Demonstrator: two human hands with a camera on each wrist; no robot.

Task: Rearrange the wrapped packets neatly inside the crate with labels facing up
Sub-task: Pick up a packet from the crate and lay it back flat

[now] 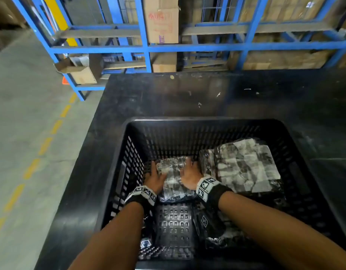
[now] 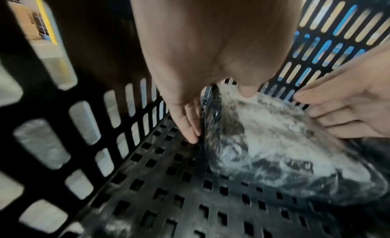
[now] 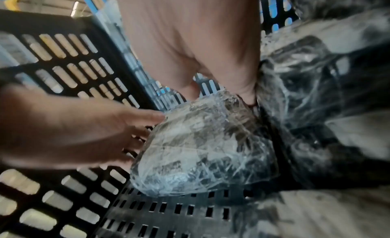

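Note:
A black slotted crate (image 1: 197, 121) stands on a dark table. Both my hands are inside it, at the far left of its floor, on either side of one plastic-wrapped packet (image 1: 173, 178). My left hand (image 1: 154, 176) lays straight fingers (image 2: 190, 124) against the packet's (image 2: 274, 150) left edge. My right hand (image 1: 189, 175) presses its right side, its fingers (image 3: 249, 91) down in the gap beside the neighbouring stack. The packet (image 3: 202, 150) lies flat with crinkled wrap on top. I cannot make out a label on it.
A stack of wrapped packets (image 1: 246, 166) fills the crate's right half, and another packet (image 1: 213, 227) lies at the near right. Bare perforated floor (image 1: 174, 221) shows at the near left. Blue racks (image 1: 146, 47) with cardboard boxes stand beyond the table (image 1: 168, 94).

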